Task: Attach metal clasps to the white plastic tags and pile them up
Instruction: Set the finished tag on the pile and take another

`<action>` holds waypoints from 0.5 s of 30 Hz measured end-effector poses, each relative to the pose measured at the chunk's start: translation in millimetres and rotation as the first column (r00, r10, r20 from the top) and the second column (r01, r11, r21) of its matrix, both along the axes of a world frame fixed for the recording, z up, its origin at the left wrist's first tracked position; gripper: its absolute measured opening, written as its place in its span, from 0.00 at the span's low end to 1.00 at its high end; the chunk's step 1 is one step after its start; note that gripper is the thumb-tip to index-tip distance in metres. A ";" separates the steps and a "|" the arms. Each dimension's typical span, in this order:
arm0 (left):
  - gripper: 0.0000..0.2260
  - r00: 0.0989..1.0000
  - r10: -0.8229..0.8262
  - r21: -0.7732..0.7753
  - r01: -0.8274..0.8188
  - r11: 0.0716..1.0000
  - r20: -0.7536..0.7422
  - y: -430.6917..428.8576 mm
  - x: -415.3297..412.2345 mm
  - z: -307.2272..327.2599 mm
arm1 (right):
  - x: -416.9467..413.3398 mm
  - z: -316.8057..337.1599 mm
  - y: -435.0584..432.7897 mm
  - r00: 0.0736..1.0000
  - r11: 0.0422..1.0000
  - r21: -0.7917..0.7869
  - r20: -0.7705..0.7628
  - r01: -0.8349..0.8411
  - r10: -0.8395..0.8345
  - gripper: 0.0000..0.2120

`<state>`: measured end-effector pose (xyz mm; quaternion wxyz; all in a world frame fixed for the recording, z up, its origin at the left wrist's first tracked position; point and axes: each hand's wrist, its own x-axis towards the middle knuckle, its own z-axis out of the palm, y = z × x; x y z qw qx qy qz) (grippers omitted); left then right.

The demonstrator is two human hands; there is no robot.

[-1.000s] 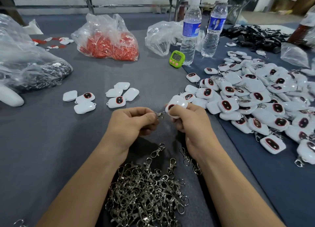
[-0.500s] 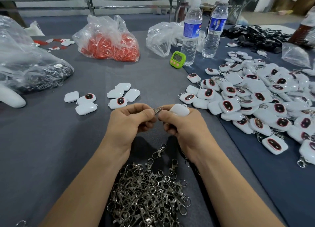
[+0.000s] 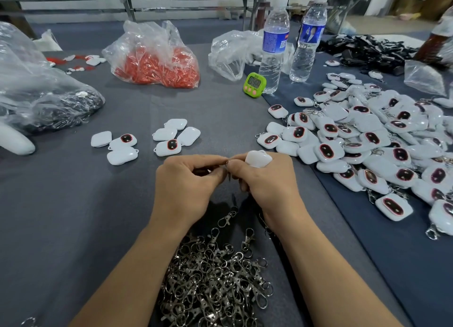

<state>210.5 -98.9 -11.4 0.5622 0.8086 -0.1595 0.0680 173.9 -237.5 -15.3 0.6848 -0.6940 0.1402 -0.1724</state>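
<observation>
The right hand (image 3: pixel 267 182) curls its fingers round a white tag (image 3: pixel 257 158) above the table (image 3: pixel 73 216). The left hand (image 3: pixel 186 179) pinches a little clasp ring (image 3: pixel 227 162) beside it. The ring might slip and fall into the clasp pile (image 3: pixel 213 277).

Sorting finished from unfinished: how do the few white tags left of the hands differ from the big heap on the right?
The left tags are few, in one layer; the right heap holds many, overlapping. The right heap shows metal clasps on several; the left tags show none. Both are white, some dark-faced.

White tag (image 3: pixel 257 158), clasp ring (image 3: pixel 227 162) beside
</observation>
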 end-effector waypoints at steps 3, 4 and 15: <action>0.12 0.999 -0.034 -0.025 0.035 0.999 0.021 2.2 2.2 0.3 | 0.1 -1.6 -1.7 1.000 1.000 -0.023 -0.029 -0.004 0.004 0.07; 0.12 0.998 -0.057 -0.017 0.058 0.998 0.031 2.7 2.1 0.3 | -0.4 -1.6 -2.4 0.999 1.000 -0.021 -0.040 -0.015 0.014 0.06; 0.12 1.000 -0.006 -0.101 0.007 0.995 0.013 2.3 5.6 -2.4 | -3.2 2.5 -3.8 0.977 0.977 0.045 -0.034 -0.210 0.212 0.09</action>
